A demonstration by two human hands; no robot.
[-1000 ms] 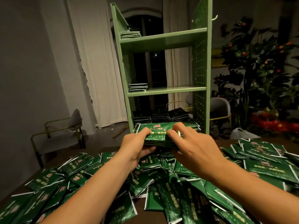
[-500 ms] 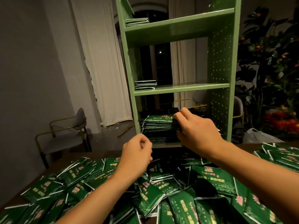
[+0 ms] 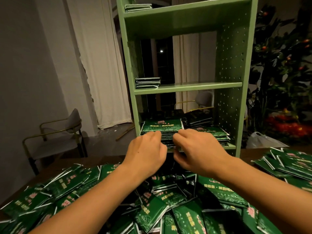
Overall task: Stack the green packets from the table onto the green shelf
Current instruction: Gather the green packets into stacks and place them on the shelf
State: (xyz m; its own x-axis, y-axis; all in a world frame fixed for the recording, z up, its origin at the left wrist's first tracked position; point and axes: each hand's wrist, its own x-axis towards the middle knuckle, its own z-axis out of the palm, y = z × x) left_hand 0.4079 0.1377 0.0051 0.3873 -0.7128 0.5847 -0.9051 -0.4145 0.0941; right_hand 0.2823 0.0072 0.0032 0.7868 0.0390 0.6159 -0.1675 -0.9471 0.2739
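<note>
Two hands [image 3: 170, 150], one green shelf [image 3: 231, 68] — packets [image 3: 152, 206] beyond counting.

A dark table [image 3: 101, 162] is heaped with loose green packets [image 3: 157, 208]. The green shelf [image 3: 231, 78] stands at its far edge. Packet stacks [image 3: 162, 128] sit on every level.

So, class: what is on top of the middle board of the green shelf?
On the middle board one small stack of packets lies at its left end. The rest of that board shows bare. How many packets the stack holds cannot be told.
</note>
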